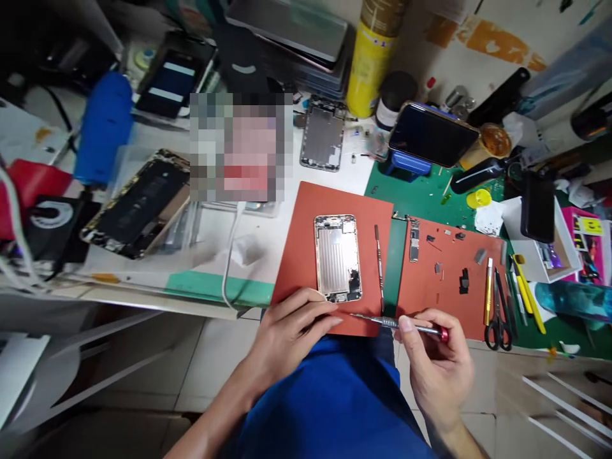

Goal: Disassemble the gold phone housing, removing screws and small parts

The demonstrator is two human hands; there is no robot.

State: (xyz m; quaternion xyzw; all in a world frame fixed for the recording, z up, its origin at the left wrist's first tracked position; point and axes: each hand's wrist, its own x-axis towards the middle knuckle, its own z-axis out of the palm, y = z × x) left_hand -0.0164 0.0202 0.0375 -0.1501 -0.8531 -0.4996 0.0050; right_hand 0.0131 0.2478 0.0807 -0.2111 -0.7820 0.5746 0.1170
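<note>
Left hand: the left hand (287, 328) lies palm down at the near edge of the phone shell, fingers stretched out together; whether the fingertips pinch anything cannot be told.
Right hand: the right hand (438, 366) grasps a screwdriver (389, 323) by its handle, near the red end.
Screwdriver tip: points left, just beside the left fingertips; whether it touches anything is too small to tell.
Phone shell: the opened phone shell (336, 258) lies flat on the left red mat (297, 245), its silvery inside facing up.
Thin metal tool: a thin metal tool (379, 268) lies on the same mat, right of the shell.
Right red mat: the right red mat (418, 303) bears a narrow circuit board (414, 241) and small loose parts.
Cutting tools: black-handled scissors (498, 328) lie at that mat's right side, beside a yellow tool (530, 296).
Behind: a dark-screened phone (434, 135) leans on a blue stand (408, 164), right of a yellow can (370, 70).
</note>
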